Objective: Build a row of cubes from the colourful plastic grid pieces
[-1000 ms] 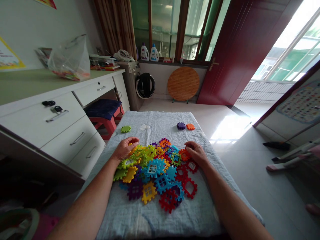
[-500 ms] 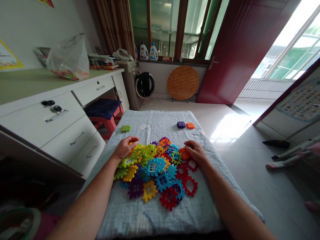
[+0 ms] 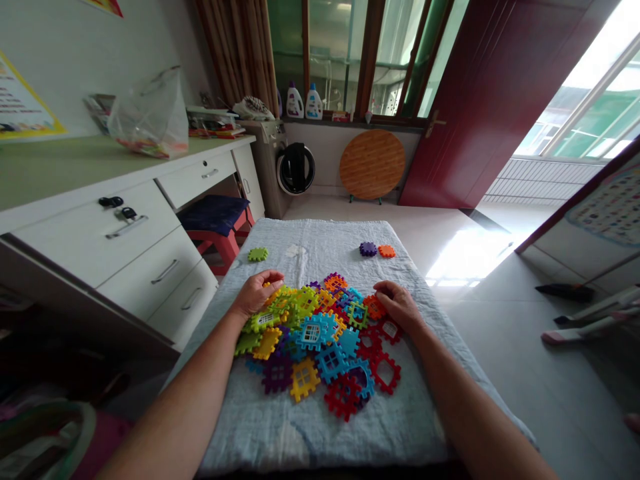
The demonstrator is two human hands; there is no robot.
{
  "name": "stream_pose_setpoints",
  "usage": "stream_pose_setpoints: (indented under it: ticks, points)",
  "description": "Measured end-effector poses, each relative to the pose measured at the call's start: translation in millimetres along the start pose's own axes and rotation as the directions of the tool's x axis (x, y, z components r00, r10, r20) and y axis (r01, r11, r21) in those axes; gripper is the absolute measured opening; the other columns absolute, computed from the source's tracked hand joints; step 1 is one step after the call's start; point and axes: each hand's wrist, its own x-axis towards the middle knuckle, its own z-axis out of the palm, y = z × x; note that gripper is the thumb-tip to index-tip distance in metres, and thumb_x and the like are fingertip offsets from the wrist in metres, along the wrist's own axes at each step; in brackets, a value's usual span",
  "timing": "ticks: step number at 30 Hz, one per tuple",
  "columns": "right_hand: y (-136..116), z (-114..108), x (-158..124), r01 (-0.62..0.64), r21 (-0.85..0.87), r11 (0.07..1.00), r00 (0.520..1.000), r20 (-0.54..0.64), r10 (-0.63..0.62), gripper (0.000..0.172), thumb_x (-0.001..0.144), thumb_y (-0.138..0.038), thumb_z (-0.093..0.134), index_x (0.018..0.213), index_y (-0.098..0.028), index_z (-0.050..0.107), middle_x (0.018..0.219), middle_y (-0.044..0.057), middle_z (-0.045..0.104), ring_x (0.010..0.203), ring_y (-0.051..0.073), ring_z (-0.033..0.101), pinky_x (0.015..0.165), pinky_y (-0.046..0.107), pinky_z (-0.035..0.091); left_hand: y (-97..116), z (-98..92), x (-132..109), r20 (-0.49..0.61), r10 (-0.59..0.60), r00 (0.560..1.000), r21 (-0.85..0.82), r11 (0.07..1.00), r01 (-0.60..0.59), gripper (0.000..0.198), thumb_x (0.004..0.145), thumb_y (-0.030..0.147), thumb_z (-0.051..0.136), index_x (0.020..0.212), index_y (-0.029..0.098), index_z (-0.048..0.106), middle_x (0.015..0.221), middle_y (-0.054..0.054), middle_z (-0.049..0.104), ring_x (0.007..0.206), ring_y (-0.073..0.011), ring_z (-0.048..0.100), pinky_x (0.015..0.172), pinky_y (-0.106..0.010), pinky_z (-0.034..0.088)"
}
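Note:
A heap of plastic interlocking blocks (image 3: 311,332) in several colours, flat squares with toothed edges, lies on a cloth-covered table (image 3: 320,440). At the heap's left edge rests my left hand (image 3: 257,293), fingers loosely curved beside yellow and lime blocks, nothing visibly held. My right hand (image 3: 400,305) lies at the right edge, fingers extended and apart, against an orange block (image 3: 374,307). Red blocks (image 3: 386,373) spread below that hand. Apart from the heap, a green block (image 3: 258,254) lies at far left; a purple block (image 3: 368,249) and another orange block (image 3: 387,251) sit side by side at far right.
To the left runs a white desk (image 3: 65,157) with drawers and a plastic bag (image 3: 153,123). A stool (image 3: 215,217) stands under it. Beyond are a washing machine (image 3: 270,170), a round wooden tabletop (image 3: 373,165) and a red door (image 3: 480,100).
The whole view has shifted slightly, so everything appears a little further right. Both hands stay at the sides of the heap, and the blocks keep their arrangement.

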Motion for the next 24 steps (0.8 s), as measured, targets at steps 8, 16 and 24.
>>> stream_pose_setpoints:
  ticks: [8, 16, 24]
  points:
    - [-1.8, -2.3, -4.6, -0.001, -0.008, 1.000, 1.000, 0.005, 0.001, 0.026, 0.074, -0.032, 0.052, 0.090, -0.017, 0.065, 0.064, -0.001, 0.055, 0.059, 0.014, 0.049, 0.057, 0.026, 0.040, 2.4, 1.3, -4.3, -0.006, 0.006, 1.000, -0.013, 1.000, -0.006, 0.038, 0.068, 0.045, 0.067, 0.090, 0.015, 0.067, 0.089, -0.006, 0.070, 0.085, -0.0220, 0.064, 0.083, -0.035, 0.048]
    - [-1.2, -2.3, -9.2, 0.004, -0.049, 0.999, 1.000, 0.000, -0.004, 0.025, 0.075, -0.031, 0.051, 0.090, -0.018, 0.065, 0.065, -0.001, 0.057, 0.060, 0.014, 0.050, 0.057, 0.026, 0.040, -0.3, -0.2, -8.7, 0.004, 0.006, 1.000, 0.017, 1.000, -0.006, 0.036, 0.070, 0.044, 0.066, 0.092, 0.015, 0.066, 0.091, -0.007, 0.069, 0.087, -0.0221, 0.064, 0.084, -0.034, 0.047]
    - [-7.8, -2.4, -19.1, 0.002, -0.075, 0.997, 1.000, 0.009, -0.002, 0.025, 0.074, -0.031, 0.051, 0.090, -0.018, 0.065, 0.064, -0.001, 0.057, 0.060, 0.014, 0.051, 0.058, 0.026, 0.040, -0.6, -1.9, -23.4, 0.000, -0.002, 1.000, 0.030, 1.000, 0.002, 0.035, 0.073, 0.044, 0.065, 0.093, 0.016, 0.066, 0.091, -0.006, 0.069, 0.087, -0.0217, 0.064, 0.083, -0.034, 0.048]
